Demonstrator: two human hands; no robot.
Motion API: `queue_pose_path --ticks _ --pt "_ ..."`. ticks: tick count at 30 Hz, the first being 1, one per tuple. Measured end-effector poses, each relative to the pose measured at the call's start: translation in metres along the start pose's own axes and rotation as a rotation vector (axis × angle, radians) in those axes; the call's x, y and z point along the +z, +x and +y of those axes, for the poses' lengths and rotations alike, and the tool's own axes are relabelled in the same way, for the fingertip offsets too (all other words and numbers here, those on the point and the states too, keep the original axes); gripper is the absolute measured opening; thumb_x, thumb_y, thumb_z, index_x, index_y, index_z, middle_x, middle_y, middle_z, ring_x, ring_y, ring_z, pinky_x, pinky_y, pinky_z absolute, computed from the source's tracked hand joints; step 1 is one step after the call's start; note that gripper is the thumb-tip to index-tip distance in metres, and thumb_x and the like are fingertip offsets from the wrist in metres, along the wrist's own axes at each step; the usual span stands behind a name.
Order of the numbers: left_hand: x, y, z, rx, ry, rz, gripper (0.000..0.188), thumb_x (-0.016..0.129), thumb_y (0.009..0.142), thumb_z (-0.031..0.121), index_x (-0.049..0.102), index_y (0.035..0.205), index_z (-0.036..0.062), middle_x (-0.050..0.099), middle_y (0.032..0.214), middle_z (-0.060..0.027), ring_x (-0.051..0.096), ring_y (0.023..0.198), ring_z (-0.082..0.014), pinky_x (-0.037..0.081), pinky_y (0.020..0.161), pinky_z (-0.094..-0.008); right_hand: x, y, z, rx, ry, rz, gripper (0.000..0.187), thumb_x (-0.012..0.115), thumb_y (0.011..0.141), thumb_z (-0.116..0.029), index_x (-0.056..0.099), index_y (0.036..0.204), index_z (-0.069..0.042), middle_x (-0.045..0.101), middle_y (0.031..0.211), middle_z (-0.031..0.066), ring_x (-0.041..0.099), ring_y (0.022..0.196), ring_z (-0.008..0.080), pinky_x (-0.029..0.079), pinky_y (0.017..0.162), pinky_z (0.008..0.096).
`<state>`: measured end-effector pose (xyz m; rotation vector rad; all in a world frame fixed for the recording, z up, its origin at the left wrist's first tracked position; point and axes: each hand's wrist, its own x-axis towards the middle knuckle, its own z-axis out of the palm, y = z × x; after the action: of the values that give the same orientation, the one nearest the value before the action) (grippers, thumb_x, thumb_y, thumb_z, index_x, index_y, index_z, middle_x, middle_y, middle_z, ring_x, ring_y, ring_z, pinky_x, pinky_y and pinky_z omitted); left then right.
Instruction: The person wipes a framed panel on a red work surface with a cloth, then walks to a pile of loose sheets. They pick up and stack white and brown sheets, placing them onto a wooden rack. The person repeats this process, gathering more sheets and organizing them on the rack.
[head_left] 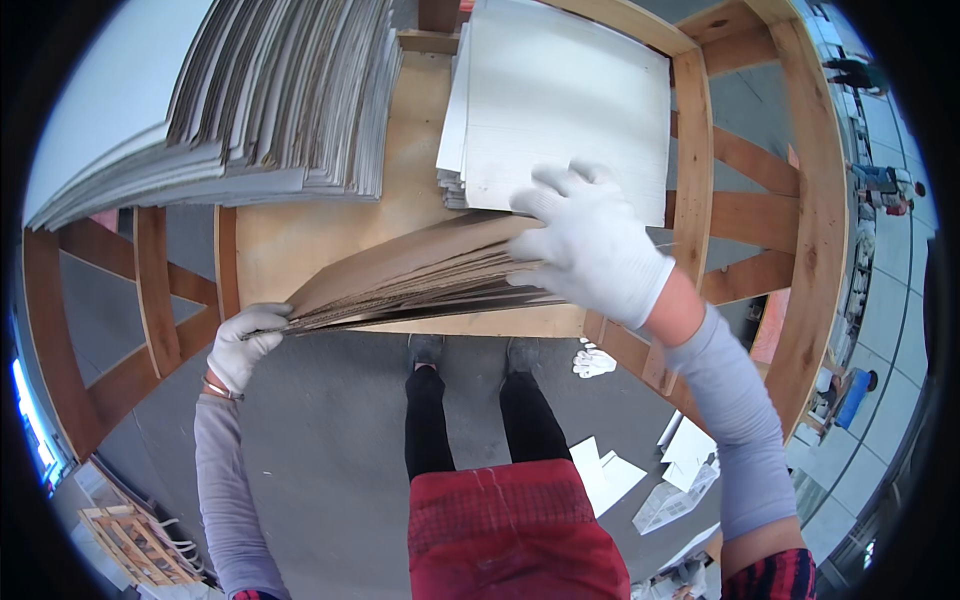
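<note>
My left hand (246, 346), in a white knit glove, is closed around the left end of a bundle of cardboard sheets (420, 265). The bundle slants over the front of a wooden platform, brown face up, its edges fanned apart toward the right. My right hand (590, 240), gloved likewise and blurred by motion, lies over the bundle's right end. Its fingers are spread, some across the layered edges; whether they press on the sheets is hard to see. Just behind that hand stands a stack of white sheets (570, 95).
A tall pile of sheets (285, 100) fills the back left. Wooden crate frames (692, 150) flank both sides of the platform (290, 240). On the grey floor lie a loose white glove (594, 360) and white scraps (605, 475). People (885, 188) appear at the far right.
</note>
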<state>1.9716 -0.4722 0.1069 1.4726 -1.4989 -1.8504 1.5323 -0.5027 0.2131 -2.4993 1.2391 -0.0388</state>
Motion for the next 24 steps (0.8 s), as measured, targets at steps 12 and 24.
queue_pose_path --ticks 12,24 --pt "0.02 0.015 0.068 -0.103 0.838 -0.137 0.059 0.077 0.065 0.023 0.053 0.116 0.0082 0.063 0.1 -0.015 0.063 0.094 -0.0282 0.041 0.094 -0.0448 0.041 -0.112 0.054 0.628 1.064 0.156 0.014 0.065 0.071 0.002 0.067 0.085 0.002 0.063 0.096 0.0095 0.06 0.09 0.019 0.048 0.081 0.028" --pt "0.164 0.032 0.045 0.252 1.307 0.003 0.074 0.079 0.057 0.025 0.047 0.121 0.009 0.053 0.105 -0.0128 0.054 0.094 -0.0309 0.04 0.083 -0.045 0.022 -0.147 0.034 0.55 0.111 0.236 0.061 0.079 0.06 -0.021 0.059 0.117 -0.011 0.055 0.118 0.0106 0.048 0.115 0.0309 0.036 0.099 0.0406"
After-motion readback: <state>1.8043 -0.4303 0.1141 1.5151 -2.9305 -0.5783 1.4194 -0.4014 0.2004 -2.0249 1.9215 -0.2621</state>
